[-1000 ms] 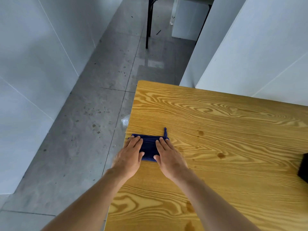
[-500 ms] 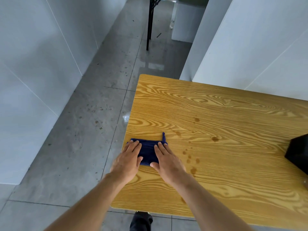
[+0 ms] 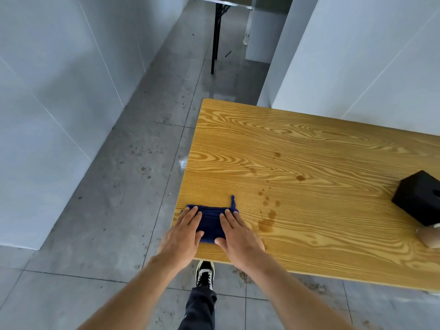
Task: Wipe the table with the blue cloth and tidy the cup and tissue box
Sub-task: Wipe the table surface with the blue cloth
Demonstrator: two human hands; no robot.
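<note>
Both hands, left point(image 3: 182, 234) and right point(image 3: 239, 235), fingers flat on the blue cloth point(image 3: 210, 222), had drawn it toward 6 o'clock; stains point(image 3: 266, 225) at 3 o'clock remained on the table point(image 3: 309, 144).

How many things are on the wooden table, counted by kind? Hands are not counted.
Cloth: 1
Black box: 1
Cup, cut off at the picture's edge: 1
Total: 3

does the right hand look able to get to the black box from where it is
Probably yes: the right hand lies flat on the cloth, and only bare table separates it from the black box, though it is a long stretch.
</note>
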